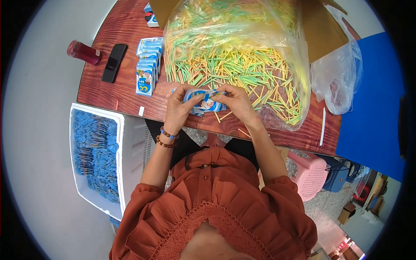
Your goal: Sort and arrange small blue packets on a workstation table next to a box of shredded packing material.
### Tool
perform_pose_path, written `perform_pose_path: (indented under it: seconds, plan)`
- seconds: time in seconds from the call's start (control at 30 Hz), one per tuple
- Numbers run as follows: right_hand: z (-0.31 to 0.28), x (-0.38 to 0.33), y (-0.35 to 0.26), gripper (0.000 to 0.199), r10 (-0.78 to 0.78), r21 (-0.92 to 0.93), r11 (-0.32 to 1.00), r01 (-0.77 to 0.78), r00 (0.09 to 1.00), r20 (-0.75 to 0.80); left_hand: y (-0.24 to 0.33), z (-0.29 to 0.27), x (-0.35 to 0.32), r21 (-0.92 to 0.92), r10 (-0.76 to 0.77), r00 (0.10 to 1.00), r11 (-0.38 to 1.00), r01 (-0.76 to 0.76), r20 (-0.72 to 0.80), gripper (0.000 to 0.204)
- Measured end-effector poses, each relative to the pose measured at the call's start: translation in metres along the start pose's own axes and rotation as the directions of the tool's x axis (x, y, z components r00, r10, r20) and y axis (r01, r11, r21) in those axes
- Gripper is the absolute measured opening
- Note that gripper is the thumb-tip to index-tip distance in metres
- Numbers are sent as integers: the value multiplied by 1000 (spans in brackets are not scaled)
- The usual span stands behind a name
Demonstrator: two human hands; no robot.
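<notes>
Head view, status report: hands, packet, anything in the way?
Left hand and right hand both grip small blue packet. Loose sticks just beyond. Nothing between.

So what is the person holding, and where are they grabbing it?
A small blue-and-white packet, pinched at its two ends: the left hand grips the left end, the right hand the right end, above the table edge.

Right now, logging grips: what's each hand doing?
Left hand: closed on the small blue-and-white paper packet.
Right hand: closed on the same packet.
</notes>
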State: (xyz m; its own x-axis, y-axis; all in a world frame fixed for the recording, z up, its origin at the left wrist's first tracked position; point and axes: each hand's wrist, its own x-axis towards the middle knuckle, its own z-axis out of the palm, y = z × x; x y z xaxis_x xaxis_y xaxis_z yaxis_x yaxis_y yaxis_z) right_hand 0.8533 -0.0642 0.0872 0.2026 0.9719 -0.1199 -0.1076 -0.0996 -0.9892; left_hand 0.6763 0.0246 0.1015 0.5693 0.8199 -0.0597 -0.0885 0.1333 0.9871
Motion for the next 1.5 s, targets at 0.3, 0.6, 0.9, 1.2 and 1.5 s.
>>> perform_pose_path:
  seconds: [0.3,0.6,0.9,1.2,1.5]
  plan:
    - [-1,-5,4,9,-29,140,989,46,993,-118,-16,26,-1,-205,-110,976,976,70,-189,10]
    - [-11,-11,1,14,-74,16,997,78,983,-166,-27,30,0,-299,-184,953,948,107,-242,13]
    - [-99,11,-30,33,-487,-954,104,282,851,198,-23,30,10,-360,-227,947,923,135,-229,14]
    - [-108,29,-13,23,-298,-943,-187,275,899,321,-30,28,15,-464,-336,933,852,242,-130,14]
    - [-109,23,-32,13,-291,-983,-30,182,939,183,-24,28,14,-502,-348,935,822,268,-71,14]
